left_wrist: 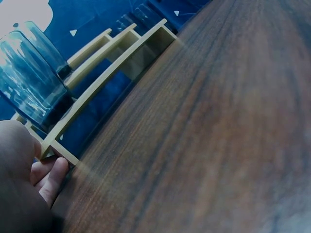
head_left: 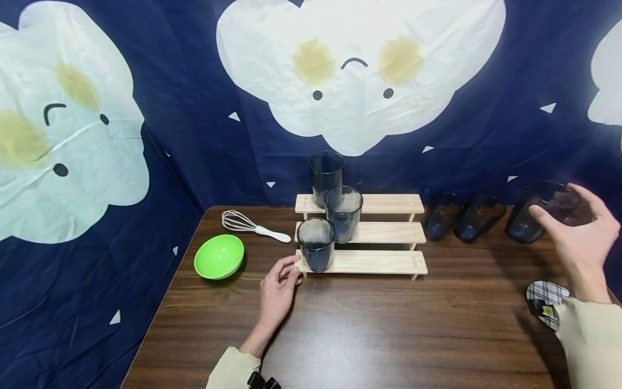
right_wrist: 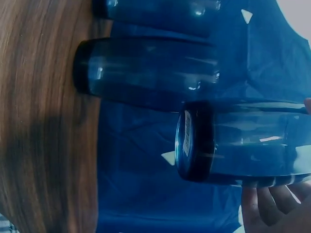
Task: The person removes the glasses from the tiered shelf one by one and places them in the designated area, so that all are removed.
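My right hand (head_left: pixel 585 232) grips a dark tinted drinking glass (head_left: pixel 525 222) near its rim, thumb on one side and fingers on the other. In the right wrist view the base of this held glass (right_wrist: pixel 194 141) is raised off the table. Two matching glasses, one (head_left: pixel 478 219) and another (head_left: pixel 443 216), stand to its left. My left hand (head_left: pixel 277 292) holds the left end of the lowest tier of a wooden three-tier rack (head_left: pixel 374 262), fingers curled at its end support. Three glasses stand on the rack: top (head_left: pixel 325 178), middle (head_left: pixel 344 216) and lowest tier (head_left: pixel 317 248).
A green bowl (head_left: pixel 218 258) and a white-handled whisk (head_left: pixel 257 228) lie left of the rack. By my right sleeve is a checked black-and-white item (head_left: pixel 546 294). A blue cloth with cloud faces (head_left: pixel 262 162) hangs behind the brown wooden table (head_left: pixel 364 329).
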Demonstrator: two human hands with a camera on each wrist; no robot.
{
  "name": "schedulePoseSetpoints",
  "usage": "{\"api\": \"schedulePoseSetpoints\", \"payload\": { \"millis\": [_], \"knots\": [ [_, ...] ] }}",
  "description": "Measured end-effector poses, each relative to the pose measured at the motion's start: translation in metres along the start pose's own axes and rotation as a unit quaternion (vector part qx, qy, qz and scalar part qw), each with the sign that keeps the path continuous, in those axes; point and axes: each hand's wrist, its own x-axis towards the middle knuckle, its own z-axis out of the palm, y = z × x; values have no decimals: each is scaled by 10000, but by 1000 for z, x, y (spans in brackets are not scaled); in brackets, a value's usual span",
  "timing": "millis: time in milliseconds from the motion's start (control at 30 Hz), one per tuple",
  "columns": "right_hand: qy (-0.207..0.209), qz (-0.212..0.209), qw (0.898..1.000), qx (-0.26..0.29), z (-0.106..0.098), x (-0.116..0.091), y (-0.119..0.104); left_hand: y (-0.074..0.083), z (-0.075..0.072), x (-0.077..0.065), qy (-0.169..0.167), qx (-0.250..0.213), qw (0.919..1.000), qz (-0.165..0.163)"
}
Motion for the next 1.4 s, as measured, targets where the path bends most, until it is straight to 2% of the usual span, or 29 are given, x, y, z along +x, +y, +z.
{"api": "schedulePoseSetpoints", "payload": {
  "millis": [133,500,900,1200,1400],
  "knots": [
    [100,163,9997,164,3,3,4,3,1,1,-6,11,9998,-175],
    [183,808,9964,173,6,5,22,2,1,1,-8,-24,10000,-87],
    [-15,1125,9934,-216,7,9,49,3,1,0,24,1,10000,-69],
    [-179,1644,9861,-184,7,9,57,3,1,1,28,74,9997,-242],
    [-294,1614,9857,-381,6,9,64,2,1,0,20,82,9998,-183]
  ]
}}
